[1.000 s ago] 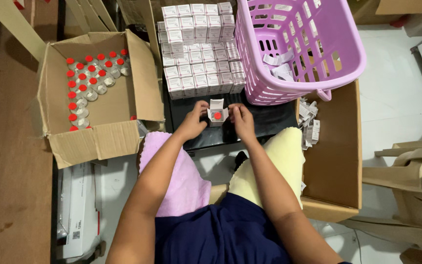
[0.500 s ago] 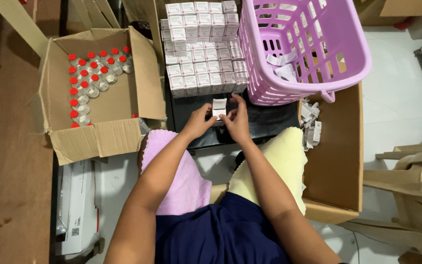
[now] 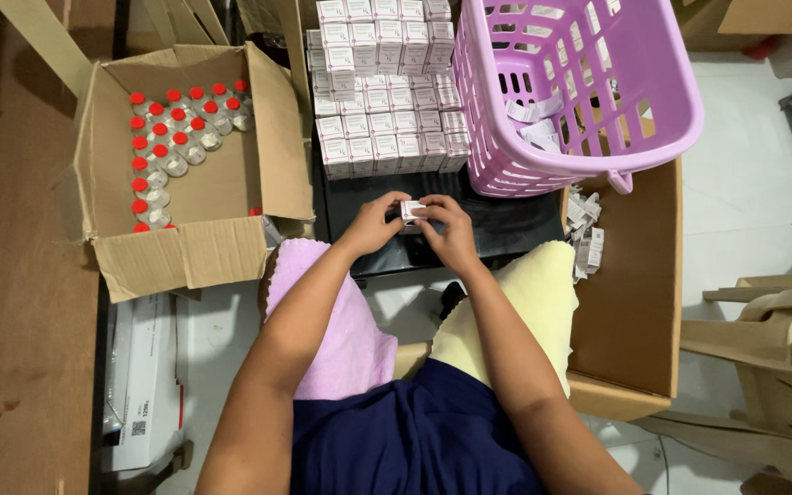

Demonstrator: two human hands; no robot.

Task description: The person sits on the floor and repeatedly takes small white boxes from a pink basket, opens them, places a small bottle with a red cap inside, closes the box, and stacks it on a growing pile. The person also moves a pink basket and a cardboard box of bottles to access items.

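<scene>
Both hands meet over a black tray [image 3: 524, 225] in front of me. My left hand [image 3: 376, 223] and my right hand [image 3: 446, 229] pinch one small white carton [image 3: 411, 211] between the fingers. Behind them, rows of the same small white cartons [image 3: 385, 87] are stacked in a block. To the left, an open cardboard box [image 3: 190, 252] holds several glass vials with red caps [image 3: 171, 137] along its left and far sides.
A purple plastic basket [image 3: 588, 156] with folded paper leaflets stands at the right rear. More leaflets [image 3: 585, 234] lie in a flat cardboard box [image 3: 630, 312]. A pink towel [image 3: 350, 339] and a yellow cushion [image 3: 524, 307] lie under my arms. Plastic chairs [image 3: 772, 357] are at the right.
A red-capped vial showed in the open carton a second ago; now the carton is closed between my fingers. Both hands stayed over the black tray.
</scene>
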